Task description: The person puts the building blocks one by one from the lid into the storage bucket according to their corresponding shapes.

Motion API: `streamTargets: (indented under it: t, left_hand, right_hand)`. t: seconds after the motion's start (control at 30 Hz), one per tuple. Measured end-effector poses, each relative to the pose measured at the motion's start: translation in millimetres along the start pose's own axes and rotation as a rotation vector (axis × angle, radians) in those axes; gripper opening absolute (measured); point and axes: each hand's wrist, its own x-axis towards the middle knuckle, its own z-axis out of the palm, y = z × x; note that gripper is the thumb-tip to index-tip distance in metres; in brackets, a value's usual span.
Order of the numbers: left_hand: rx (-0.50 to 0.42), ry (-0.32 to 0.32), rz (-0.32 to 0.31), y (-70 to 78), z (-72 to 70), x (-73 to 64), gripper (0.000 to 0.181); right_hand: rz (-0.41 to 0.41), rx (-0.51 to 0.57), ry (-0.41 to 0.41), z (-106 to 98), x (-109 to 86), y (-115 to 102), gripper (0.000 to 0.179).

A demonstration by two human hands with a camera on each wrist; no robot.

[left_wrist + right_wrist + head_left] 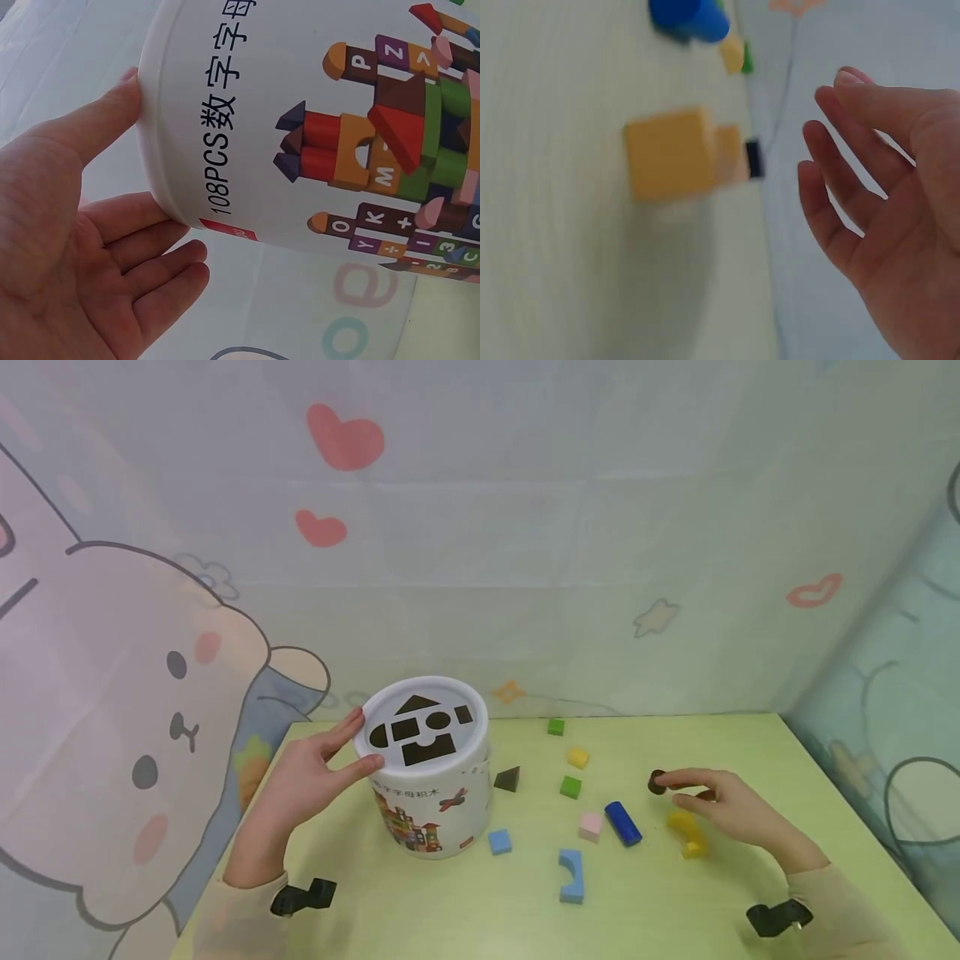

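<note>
A white bucket (472,806) with a printed block picture stands left of centre; its lid (390,764) has several shaped holes. My left hand (315,777) rests against the lid's rim, thumb and fingers spread and nearly straight. In the left wrist view, the thumb tip and index finger touch the bucket's edge, the other fingers loose. My right hand (723,806) is over the right side of the table, fingertips overlapping a small dark brown block (655,782) in the head view. The right wrist view shows thumb and fingers apart, holding nothing. Below that hand lies a yellow arch block (687,833).
Between bucket and right hand lie a blue cylinder (623,824), a pink block (590,827), a light blue arch (573,877), a light blue block (499,842), a dark triangular block (507,779), a yellow block (577,757) and green blocks (571,787). A printed curtain (570,568) hangs behind.
</note>
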Motion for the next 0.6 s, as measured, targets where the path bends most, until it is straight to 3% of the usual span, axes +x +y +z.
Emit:
streamTargets:
  t: [0.13,0.23,0.6]
  left_hand:
    - [-0.005,0.009,-0.006,-1.1,-0.8,-1.5,0.084]
    - [-0.008,0.021,-0.001,-2.1,-0.6,-1.7,0.083]
    - [-0.014,0.038,0.010,-4.5,3.5,-0.9,0.083]
  right_hand:
    - [0.072,0.038,-0.100,-5.6,-7.8,22.9,0.033]
    - [0.111,0.035,-0.131,-4.7,-7.4,32.9,0.034]
    - [0.128,-0.041,-0.235,-3.4,-0.6,39.5,0.029]
